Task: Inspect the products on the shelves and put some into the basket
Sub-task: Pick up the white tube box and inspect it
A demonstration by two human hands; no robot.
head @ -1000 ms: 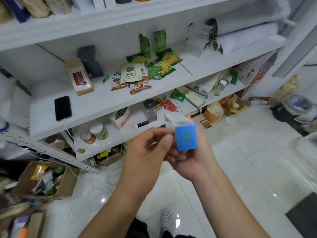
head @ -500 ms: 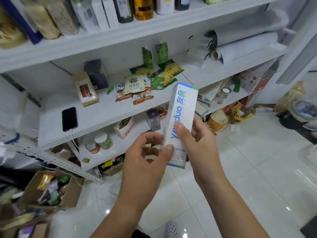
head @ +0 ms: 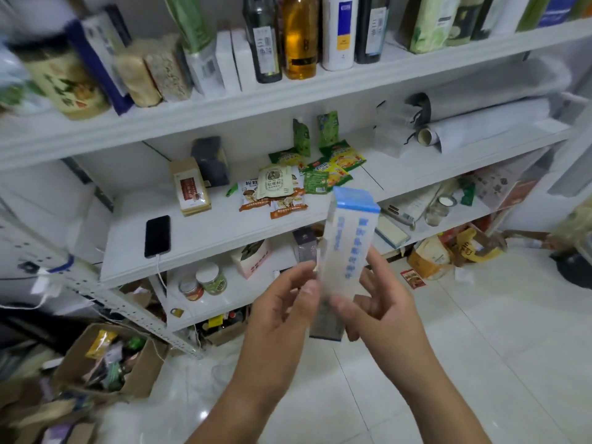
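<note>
Standing upright between both hands, the box (head: 347, 251) has its long axis vertical; left hand (head: 282, 312) and right hand (head: 384, 312) pinch its lower half from either side, equally near; no basket visible

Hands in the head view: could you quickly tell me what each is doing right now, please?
Left hand: pinches the white and blue box near its lower end.
Right hand: holds the same box from the other side.

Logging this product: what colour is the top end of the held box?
Blue, on a white box with blue lettering; head view.
</note>
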